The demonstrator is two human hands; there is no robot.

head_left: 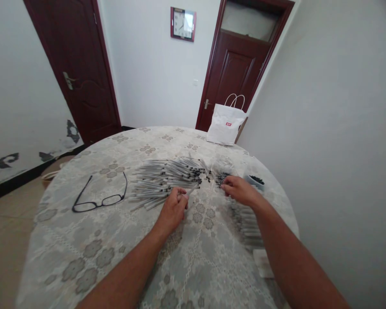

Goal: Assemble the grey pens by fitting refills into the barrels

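Note:
My left hand [175, 205] is closed around a slim grey pen-like tube [191, 190], whose end points up and to the right. Beyond it lies a broad pile of similar grey tubes [151, 178], many with dark ends facing right. My right hand [238, 189] has its fingertips pinched together at a heap of small dark pieces [220, 177]; what they hold, if anything, is too small to make out. A round tub [259, 187] of black pieces stands just behind that hand. More pale tubes [249, 225] lie in a stack beside my right forearm, partly blurred.
A patterned cloth covers the round table [116, 262]. Black-framed glasses [98, 205] rest at the left. Clear plastic [223, 163] lies behind the dark heap, and a white paper bag [227, 124] stands at the far edge. A whitish flat piece [263, 263] is near my right forearm.

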